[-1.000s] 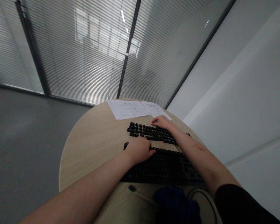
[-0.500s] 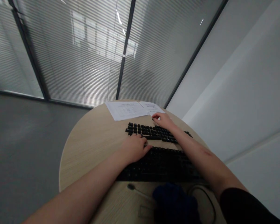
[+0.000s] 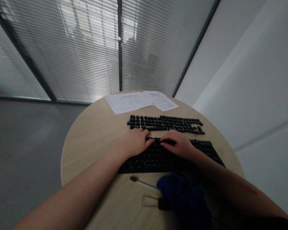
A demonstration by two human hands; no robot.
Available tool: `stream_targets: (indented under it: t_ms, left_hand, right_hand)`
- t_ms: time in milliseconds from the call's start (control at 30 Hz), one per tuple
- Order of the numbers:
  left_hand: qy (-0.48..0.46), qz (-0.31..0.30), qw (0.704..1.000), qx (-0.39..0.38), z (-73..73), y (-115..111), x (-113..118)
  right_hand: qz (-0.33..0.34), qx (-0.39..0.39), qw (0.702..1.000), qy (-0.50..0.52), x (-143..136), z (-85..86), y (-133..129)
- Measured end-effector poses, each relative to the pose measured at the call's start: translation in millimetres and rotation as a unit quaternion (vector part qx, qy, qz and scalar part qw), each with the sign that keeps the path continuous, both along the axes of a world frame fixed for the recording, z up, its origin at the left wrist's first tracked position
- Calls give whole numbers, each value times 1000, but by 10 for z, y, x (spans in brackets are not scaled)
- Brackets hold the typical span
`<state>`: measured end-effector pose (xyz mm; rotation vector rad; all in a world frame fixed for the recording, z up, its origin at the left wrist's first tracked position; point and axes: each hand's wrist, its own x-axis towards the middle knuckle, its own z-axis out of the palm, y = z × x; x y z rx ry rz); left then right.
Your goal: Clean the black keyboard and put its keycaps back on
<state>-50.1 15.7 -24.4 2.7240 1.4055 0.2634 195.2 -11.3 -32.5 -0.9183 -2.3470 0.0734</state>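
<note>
A black keyboard base (image 3: 156, 159) lies near the front of the round wooden table. Behind it, loose black keycaps (image 3: 177, 123) are laid out in rows. My left hand (image 3: 137, 141) rests at the upper left of the base, fingers apart, with its fingertips near the lowest keycap row and its thumb at the base's top edge. My right hand (image 3: 177, 143) is over the upper middle of the base, thumb and index finger brought together at the top row. Whatever lies between those fingertips is too small and dark to make out.
White printed papers (image 3: 129, 102) lie at the table's far side. In front of the keyboard are a small brush (image 3: 134, 179), a blue cloth (image 3: 182, 195) and a black clip (image 3: 163, 203). The table's rim (image 3: 62, 153) curves past my left arm.
My right hand has come back from beside the papers, over the keycap rows, to the top of the keyboard base. My left hand has stayed nearly in place. The view has shifted.
</note>
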Motion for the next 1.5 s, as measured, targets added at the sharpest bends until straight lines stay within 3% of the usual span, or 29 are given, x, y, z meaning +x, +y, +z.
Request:
stream_targets:
  t_ms: [233,1267,1500]
  left_hand:
    - [5,-7,1000,24,-47,-2,-4]
    - [17,17,1000,9,93,-44,-41]
    - [7,11,1000,16,65,-33,-54]
  right_hand:
    - [26,7,1000,-4,0,-102,30]
    - [49,51,997,-21,15,-53,27]
    - [45,-12,998,-31,56,-44,65]
